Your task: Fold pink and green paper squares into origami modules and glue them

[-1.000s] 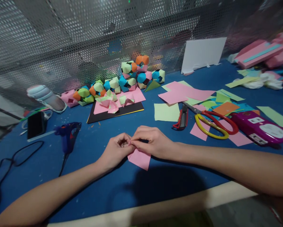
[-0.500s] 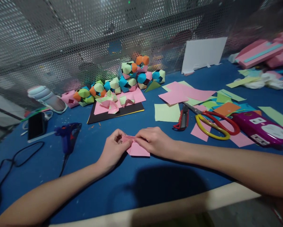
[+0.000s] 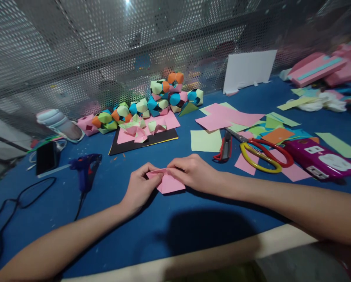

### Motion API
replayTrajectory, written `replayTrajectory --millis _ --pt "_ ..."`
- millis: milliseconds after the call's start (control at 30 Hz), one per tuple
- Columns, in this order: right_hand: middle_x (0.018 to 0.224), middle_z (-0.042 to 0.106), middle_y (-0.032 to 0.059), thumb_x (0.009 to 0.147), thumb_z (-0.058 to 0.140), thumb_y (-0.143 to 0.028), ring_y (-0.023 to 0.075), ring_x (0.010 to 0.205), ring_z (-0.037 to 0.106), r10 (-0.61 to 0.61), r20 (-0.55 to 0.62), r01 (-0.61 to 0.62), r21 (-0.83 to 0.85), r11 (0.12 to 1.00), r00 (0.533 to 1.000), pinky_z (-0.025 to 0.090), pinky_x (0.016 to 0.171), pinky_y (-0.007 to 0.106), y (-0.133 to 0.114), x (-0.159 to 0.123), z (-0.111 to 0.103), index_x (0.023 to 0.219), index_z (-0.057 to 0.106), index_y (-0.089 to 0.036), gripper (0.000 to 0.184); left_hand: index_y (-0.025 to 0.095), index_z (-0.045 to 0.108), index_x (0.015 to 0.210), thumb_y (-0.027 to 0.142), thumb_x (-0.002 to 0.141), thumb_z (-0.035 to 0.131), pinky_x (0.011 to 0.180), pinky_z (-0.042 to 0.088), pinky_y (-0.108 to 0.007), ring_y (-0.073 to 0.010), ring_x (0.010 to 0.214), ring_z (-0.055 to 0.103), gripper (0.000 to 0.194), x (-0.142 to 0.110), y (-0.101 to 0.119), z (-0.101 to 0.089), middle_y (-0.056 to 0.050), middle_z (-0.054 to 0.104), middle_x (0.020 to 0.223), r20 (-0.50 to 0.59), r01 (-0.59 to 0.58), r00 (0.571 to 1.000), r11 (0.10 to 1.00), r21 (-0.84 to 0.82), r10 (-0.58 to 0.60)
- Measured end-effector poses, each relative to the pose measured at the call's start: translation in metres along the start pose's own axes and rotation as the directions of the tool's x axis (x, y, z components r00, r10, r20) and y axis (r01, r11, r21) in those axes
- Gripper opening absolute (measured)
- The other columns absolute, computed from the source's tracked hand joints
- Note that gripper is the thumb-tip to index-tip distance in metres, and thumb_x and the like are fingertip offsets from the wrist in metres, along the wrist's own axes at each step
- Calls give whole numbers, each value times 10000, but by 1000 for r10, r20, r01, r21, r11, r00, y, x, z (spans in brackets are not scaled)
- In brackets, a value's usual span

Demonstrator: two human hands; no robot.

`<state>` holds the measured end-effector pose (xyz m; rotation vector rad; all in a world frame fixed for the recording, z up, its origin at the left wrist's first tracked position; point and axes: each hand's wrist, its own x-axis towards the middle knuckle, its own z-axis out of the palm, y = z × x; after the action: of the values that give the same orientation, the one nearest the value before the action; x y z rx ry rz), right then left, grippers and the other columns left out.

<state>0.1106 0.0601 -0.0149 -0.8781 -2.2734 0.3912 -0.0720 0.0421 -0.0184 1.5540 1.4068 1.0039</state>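
A folded piece of pink paper (image 3: 172, 185) lies between my two hands, just above the blue tabletop or touching it. My left hand (image 3: 140, 188) pinches its left side, thumb on top and fingers curled behind. From the other side, my right hand (image 3: 194, 171) grips the upper right part, its fingertips pressed on the fold. Beyond my hands, several folded paper pieces (image 3: 137, 127) rest on pink and black sheets. A pale green square sheet (image 3: 206, 141) lies past my right hand, beside a red box cutter (image 3: 225, 147).
Scissors (image 3: 261, 154) with red and yellow handles lie at right near a purple case (image 3: 322, 158). A glue gun (image 3: 84, 168) with its cord lies left, near a phone (image 3: 47, 156) and a bottle (image 3: 59, 124). Folded paper balls (image 3: 159, 105) line the perforated metal panel (image 3: 110, 51).
The pink paper's left corner now shows more between my left thumb and fingers. Both hands keep their hold in nearly the same place. The view has shifted slightly.
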Motion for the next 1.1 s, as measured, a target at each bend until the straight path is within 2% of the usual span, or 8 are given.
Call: replayTrajectory --millis 200,300,433,533,633,733,867,1100 --pt "714 705 63 922 457 -212 140 610 624 -117 164 137 -119 983 979 373 552 237 4 -1 -4 867 671 -121 239 178 650 714 248 717 638 645 400 -231 -136 685 539 72 0 1 1 3 625 719 153 -106 984 991 86 92" --pt "760 706 65 930 439 -223 152 674 641 -148 154 163 -93 982 977 409 601 246 1 0 -6 881 662 -132 246 175 651 690 270 740 622 657 404 -237 -138 691 545 111 -2 2 1 -5 613 722 176 -141 977 986 90 124" --pt "1014 679 104 888 506 -335 192 897 639 46 -58 -41 76 996 997 463 732 281 -10 4 -9 1060 592 -138 275 177 576 694 325 742 629 565 395 -228 -112 568 508 165 -2 0 0 32 568 632 68 -10 998 997 -72 15" --pt "964 652 88 821 579 -347 164 756 622 229 -51 -216 188 958 972 466 660 279 -16 5 -5 1066 533 -140 324 171 531 662 295 698 668 564 387 -216 -97 571 480 188 0 -2 1 46 546 621 -46 17 999 991 -132 -24" --pt "784 581 18 799 554 -239 114 599 535 285 -14 -272 254 928 958 420 569 248 -15 4 1 948 491 -153 183 172 489 644 258 682 670 542 358 -200 -77 552 428 204 2 -3 2 64 501 610 -81 33 996 985 -167 -47" --pt "710 500 -20 778 489 -142 105 592 478 265 -67 -237 278 931 962 384 560 237 -12 4 7 860 450 -176 97 173 480 665 261 687 662 535 349 -199 -76 549 419 204 1 -3 4 65 497 617 -55 55 996 981 -183 -67" --pt "697 460 -35 794 489 -164 91 563 429 232 -118 -190 289 938 965 357 543 228 -8 5 13 814 424 -190 73 168 488 669 260 690 656 550 357 -207 -82 568 442 193 0 -4 4 53 514 632 -54 68 996 989 -135 -76" --pt "802 530 42 828 427 -71 133 715 490 -102 -238 124 81 989 966 417 626 246 0 1 21 834 489 -170 117 172 493 727 243 716 639 536 397 -212 -94 558 527 163 -1 -4 5 52 541 635 33 114 993 962 -248 -110"
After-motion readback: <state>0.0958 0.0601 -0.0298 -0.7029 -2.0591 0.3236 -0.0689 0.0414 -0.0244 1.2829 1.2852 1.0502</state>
